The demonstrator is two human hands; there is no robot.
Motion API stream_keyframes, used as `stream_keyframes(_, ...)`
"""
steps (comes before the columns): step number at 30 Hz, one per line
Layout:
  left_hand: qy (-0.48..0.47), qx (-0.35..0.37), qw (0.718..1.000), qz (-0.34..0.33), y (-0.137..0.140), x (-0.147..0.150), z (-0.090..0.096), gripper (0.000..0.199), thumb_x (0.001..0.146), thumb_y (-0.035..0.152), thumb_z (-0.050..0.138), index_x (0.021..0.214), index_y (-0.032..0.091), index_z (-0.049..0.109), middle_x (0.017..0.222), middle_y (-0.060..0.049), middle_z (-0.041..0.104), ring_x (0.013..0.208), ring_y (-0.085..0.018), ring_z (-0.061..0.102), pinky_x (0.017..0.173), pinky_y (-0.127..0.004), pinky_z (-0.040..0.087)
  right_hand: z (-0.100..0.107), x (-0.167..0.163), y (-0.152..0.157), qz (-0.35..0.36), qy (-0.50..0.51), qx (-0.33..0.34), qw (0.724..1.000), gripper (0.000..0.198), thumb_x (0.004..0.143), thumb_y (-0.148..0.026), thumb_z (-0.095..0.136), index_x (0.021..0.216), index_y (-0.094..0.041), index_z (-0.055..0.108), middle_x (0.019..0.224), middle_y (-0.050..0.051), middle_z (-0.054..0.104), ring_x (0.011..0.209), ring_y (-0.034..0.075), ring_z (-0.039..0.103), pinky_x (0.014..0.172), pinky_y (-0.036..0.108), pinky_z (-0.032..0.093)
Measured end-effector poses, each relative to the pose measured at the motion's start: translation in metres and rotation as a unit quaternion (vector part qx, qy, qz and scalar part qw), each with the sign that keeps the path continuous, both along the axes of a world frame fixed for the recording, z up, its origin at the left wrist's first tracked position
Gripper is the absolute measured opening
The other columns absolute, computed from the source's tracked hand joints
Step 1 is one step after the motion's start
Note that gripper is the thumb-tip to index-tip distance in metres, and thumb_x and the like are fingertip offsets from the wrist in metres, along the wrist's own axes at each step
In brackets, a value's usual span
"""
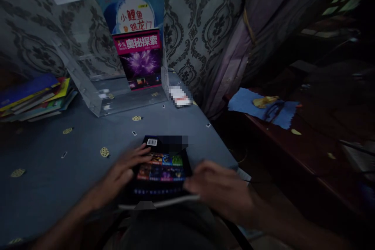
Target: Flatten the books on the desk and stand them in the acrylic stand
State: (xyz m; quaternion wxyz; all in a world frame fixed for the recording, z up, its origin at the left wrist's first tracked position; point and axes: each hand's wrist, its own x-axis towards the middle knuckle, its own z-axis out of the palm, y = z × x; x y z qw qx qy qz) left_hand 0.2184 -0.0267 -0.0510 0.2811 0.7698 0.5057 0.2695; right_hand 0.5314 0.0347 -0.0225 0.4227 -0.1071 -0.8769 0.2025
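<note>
My left hand (124, 172) lies flat with fingers spread on one dark book (162, 166); my right hand (218, 187) grips its near right edge. Beyond my hands, two books (140, 56) stand in one clear holder (88, 86).

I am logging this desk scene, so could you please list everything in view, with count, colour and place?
Dark book: one, black cover with coloured picture tiles, lying flat at the near table edge, under both hands.
Clear stand: one, transparent, at the back of the table against the wall.
Magenta book: one, pink and purple, upright in the stand.
Blue book: one, blue and white, upright behind the magenta one.
Book stack: one pile, mixed colours, far left.
Table: one, grey-blue cloth with small yellow motifs.
Blue cloth: one, on the dark surface to the right.
Curtain: one, purplish, tied back.
Left hand: fingers on the dark book's left side.
Right hand: at its right edge.
</note>
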Motion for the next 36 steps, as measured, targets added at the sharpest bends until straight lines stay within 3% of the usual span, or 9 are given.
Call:
stream_keyframes(2, -0.156, -0.024, 0.986, 0.049, 0.009, 0.0, 0.018, 0.074, 0.1, 0.068, 0.013, 0.129, 0.03, 0.069, 0.137, -0.008, 0.066, 0.136, -0.032, 0.055, 0.111, -0.058, 0.048, 0.03, -0.012, 0.023, -0.073, 0.018, -0.08, 0.994, 0.019, 0.102, -0.031, 0.058, 0.105, -0.024, 0.074, 0.082, 0.004, 0.074, 0.077, 0.016, 0.068, 0.07, 0.029, 0.058)
stream_keyframes(5, -0.308, -0.029, 0.936, 0.168, 0.028, 0.01, 0.031, 0.056, 0.098, 0.065, 0.043, 0.134, 0.027, 0.063, 0.121, -0.009, 0.073, 0.117, -0.032, 0.067, 0.098, -0.049, 0.057, 0.044, -0.041, 0.071, -0.157, 0.096, -0.243, 0.952, 0.029, 0.094, -0.044, 0.066, 0.078, -0.021, 0.071, 0.066, 0.0, 0.063, 0.06, 0.014, 0.06, 0.057, 0.027, 0.054)
stream_keyframes(9, -0.373, -0.084, 0.891, 0.245, 0.057, 0.017, 0.015, 0.065, 0.079, 0.054, 0.078, 0.13, 0.022, 0.053, 0.112, -0.007, 0.074, 0.101, -0.026, 0.072, 0.09, -0.038, 0.059, 0.012, -0.088, 0.135, -0.078, 0.074, -0.476, 0.873, 0.043, 0.077, -0.055, 0.076, 0.061, -0.018, 0.061, 0.058, -0.004, 0.054, 0.051, 0.009, 0.05, 0.044, 0.02, 0.046)
stream_keyframes(11, -0.393, -0.117, 0.875, 0.258, 0.07, 0.013, -0.002, 0.071, 0.071, 0.057, 0.082, 0.125, 0.021, 0.052, 0.103, -0.006, 0.074, 0.095, -0.025, 0.072, 0.083, -0.036, 0.059, -0.011, -0.105, 0.154, -0.108, 0.046, -0.538, 0.835, 0.043, 0.071, -0.05, 0.082, 0.055, -0.018, 0.057, 0.054, -0.005, 0.05, 0.05, 0.008, 0.048, 0.042, 0.018, 0.043)
stream_keyframes(13, -0.396, -0.138, 0.868, 0.266, 0.082, 0.005, -0.019, 0.075, 0.066, 0.057, 0.084, 0.122, 0.021, 0.051, 0.096, -0.005, 0.074, 0.091, -0.025, 0.072, 0.081, -0.036, 0.059, -0.028, -0.116, 0.166, -0.12, 0.034, -0.549, 0.827, 0.042, 0.068, -0.046, 0.084, 0.054, -0.017, 0.057, 0.051, -0.006, 0.051, 0.048, 0.008, 0.047, 0.04, 0.017, 0.042)
stream_keyframes(20, -0.323, -0.092, 0.906, 0.256, 0.116, -0.025, -0.042, 0.075, 0.067, 0.053, 0.08, 0.127, 0.016, 0.055, 0.114, -0.012, 0.073, 0.105, -0.029, 0.07, 0.094, -0.042, 0.056, -0.054, -0.123, 0.185, -0.15, 0.027, -0.54, 0.828, 0.031, 0.07, -0.033, 0.084, 0.06, -0.017, 0.059, 0.048, -0.006, 0.054, 0.042, 0.007, 0.05, 0.038, 0.017, 0.045)
stream_keyframes(24, -0.104, 0.001, 0.961, 0.257, 0.13, -0.039, -0.035, 0.056, 0.081, 0.047, 0.064, 0.128, 0.016, 0.061, 0.114, -0.012, 0.073, 0.107, -0.032, 0.068, 0.101, -0.049, 0.051, -0.066, -0.12, 0.189, -0.175, 0.013, -0.518, 0.837, 0.024, 0.074, -0.028, 0.08, 0.067, -0.017, 0.06, 0.05, -0.004, 0.058, 0.043, 0.01, 0.055, 0.042, 0.021, 0.049)
stream_keyframes(29, 0.139, 0.133, 0.955, 0.227, 0.133, -0.033, -0.036, 0.04, 0.094, 0.027, 0.046, 0.128, 0.017, 0.064, 0.129, -0.015, 0.062, 0.12, -0.031, 0.059, 0.106, -0.051, 0.047, -0.074, -0.11, 0.193, -0.221, -0.013, -0.442, 0.869, 0.014, 0.075, -0.023, 0.077, 0.073, -0.019, 0.064, 0.06, -0.002, 0.062, 0.059, 0.015, 0.062, 0.058, 0.025, 0.051)
stream_keyframes(36, 0.162, 0.148, 0.96, 0.174, 0.131, -0.028, -0.051, 0.041, 0.1, 0.026, 0.036, 0.131, 0.017, 0.062, 0.136, -0.013, 0.061, 0.121, -0.026, 0.06, 0.109, -0.044, 0.046, -0.076, -0.1, 0.179, -0.276, -0.159, -0.054, 0.946, 0.016, 0.091, -0.027, 0.065, 0.102, -0.018, 0.072, 0.105, 0.012, 0.068, 0.097, 0.028, 0.062, 0.081, 0.04, 0.051)
